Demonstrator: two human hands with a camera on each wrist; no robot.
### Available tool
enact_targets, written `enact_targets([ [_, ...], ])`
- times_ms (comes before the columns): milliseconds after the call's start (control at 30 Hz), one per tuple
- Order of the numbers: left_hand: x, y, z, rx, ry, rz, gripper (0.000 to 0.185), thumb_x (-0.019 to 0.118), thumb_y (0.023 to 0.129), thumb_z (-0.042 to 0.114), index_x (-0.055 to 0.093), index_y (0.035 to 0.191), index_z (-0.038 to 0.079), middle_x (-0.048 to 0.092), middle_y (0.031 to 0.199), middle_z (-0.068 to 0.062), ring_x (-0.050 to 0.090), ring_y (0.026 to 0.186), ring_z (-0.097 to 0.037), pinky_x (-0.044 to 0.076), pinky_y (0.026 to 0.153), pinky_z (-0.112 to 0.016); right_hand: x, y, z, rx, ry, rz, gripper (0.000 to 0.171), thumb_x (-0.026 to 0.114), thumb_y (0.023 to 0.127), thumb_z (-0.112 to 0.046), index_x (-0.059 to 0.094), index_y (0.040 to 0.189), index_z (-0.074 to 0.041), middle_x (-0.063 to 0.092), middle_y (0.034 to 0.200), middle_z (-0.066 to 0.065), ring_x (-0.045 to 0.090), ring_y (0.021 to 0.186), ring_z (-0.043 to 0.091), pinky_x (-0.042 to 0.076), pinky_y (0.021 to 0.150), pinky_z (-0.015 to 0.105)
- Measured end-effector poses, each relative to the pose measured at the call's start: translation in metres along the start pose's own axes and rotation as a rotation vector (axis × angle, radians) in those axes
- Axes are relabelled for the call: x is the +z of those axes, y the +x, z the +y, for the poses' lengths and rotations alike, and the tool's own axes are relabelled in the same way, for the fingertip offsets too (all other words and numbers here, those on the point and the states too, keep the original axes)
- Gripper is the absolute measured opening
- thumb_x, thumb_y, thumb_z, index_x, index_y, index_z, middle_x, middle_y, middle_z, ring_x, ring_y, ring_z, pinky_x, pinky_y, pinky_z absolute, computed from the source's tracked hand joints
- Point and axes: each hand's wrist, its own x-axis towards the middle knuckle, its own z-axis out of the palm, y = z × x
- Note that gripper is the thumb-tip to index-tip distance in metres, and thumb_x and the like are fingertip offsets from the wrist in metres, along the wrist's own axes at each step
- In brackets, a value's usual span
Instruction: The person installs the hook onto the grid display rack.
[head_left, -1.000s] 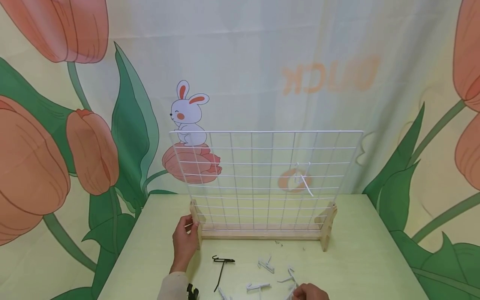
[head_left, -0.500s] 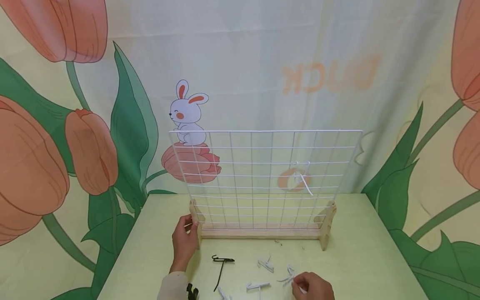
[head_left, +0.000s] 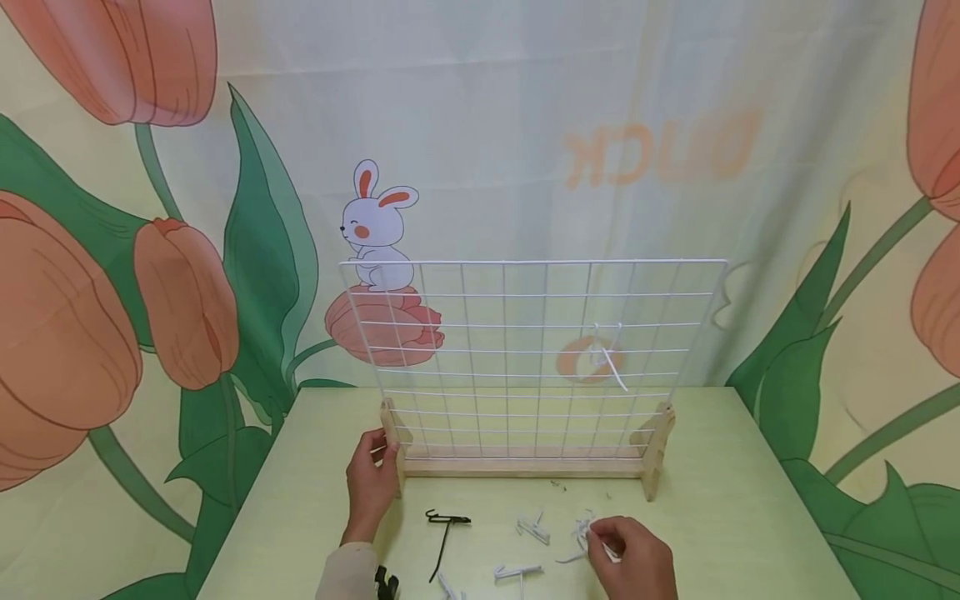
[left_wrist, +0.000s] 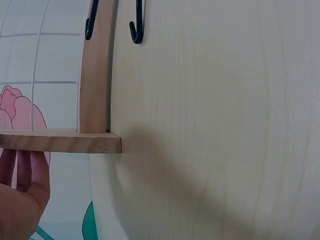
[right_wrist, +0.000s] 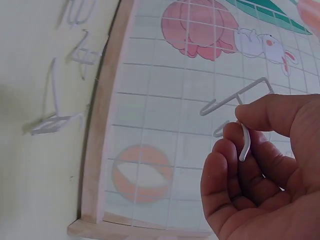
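Observation:
A white wire grid panel (head_left: 525,333) stands upright in a wooden stand (head_left: 525,467) on a pale green table (head_left: 720,500). My left hand (head_left: 375,467) grips the stand's left wooden foot (left_wrist: 95,90), and its fingers (left_wrist: 22,185) lie under the foot's end. My right hand (head_left: 615,542) is low at the front right and pinches a white wire hook (right_wrist: 235,102) between thumb and fingers. That hook (head_left: 585,529) pokes out left of the hand. Another white hook (head_left: 609,362) hangs on the grid's right half.
A black hook (head_left: 446,533) lies in front of the stand, and several white hooks (head_left: 532,529) are scattered between my hands. A small black item (head_left: 385,583) sits by my left sleeve. Behind the table hangs a printed tulip-and-rabbit backdrop (head_left: 150,250).
My right hand has moved up from the bottom edge among the white hooks and lifted one between its fingers. The left hand stays on the stand's foot.

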Motion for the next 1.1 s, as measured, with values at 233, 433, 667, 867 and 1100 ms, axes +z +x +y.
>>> enact_targets([
  [233,0.0,0.0,-0.001,0.001,0.005,0.0,0.028,0.066,0.106,0.018,0.062,0.133,0.011,0.07,0.13,-0.016,0.071,0.118,-0.037,0.061,0.096,-0.054,-0.005,0.005,-0.011,-0.066,0.064,0.096,0.012,0.087,0.085,-0.013,0.079,0.086,-0.021,0.075,0.079,-0.011,0.068,0.072,0.003,0.056,0.067,0.023],
  [433,0.001,0.001,-0.002,-0.003,0.013,0.003,0.029,0.065,0.107,0.019,0.062,0.135,0.011,0.069,0.13,-0.016,0.07,0.118,-0.037,0.061,0.096,-0.054,-0.008,0.008,-0.015,-0.11,0.119,0.155,0.014,0.087,0.084,-0.008,0.08,0.088,-0.019,0.079,0.084,-0.007,0.074,0.072,0.006,0.061,0.067,0.029],
  [667,0.002,0.001,-0.003,-0.004,0.024,0.019,0.029,0.065,0.107,0.02,0.062,0.134,0.011,0.07,0.13,-0.015,0.07,0.118,-0.036,0.061,0.096,-0.053,-0.009,0.011,-0.02,-0.155,0.139,0.196,0.019,0.088,0.079,-0.002,0.08,0.088,-0.017,0.08,0.086,-0.005,0.074,0.069,0.005,0.059,0.065,0.023],
  [867,0.002,0.001,-0.003,0.0,0.018,0.027,0.028,0.065,0.107,0.019,0.062,0.133,0.012,0.07,0.128,-0.014,0.071,0.117,-0.034,0.062,0.095,-0.052,-0.01,0.014,-0.023,-0.181,0.16,0.219,0.022,0.089,0.077,0.001,0.08,0.086,-0.018,0.079,0.084,-0.006,0.072,0.068,0.001,0.052,0.063,0.012],
  [1100,0.002,0.001,-0.003,0.022,0.0,0.026,0.027,0.066,0.106,0.017,0.063,0.132,0.011,0.07,0.127,-0.015,0.071,0.116,-0.035,0.062,0.094,-0.052,-0.01,0.012,-0.027,-0.176,0.205,0.267,0.024,0.091,0.075,0.002,0.081,0.085,-0.018,0.079,0.081,-0.007,0.072,0.067,0.001,0.048,0.06,0.01],
])
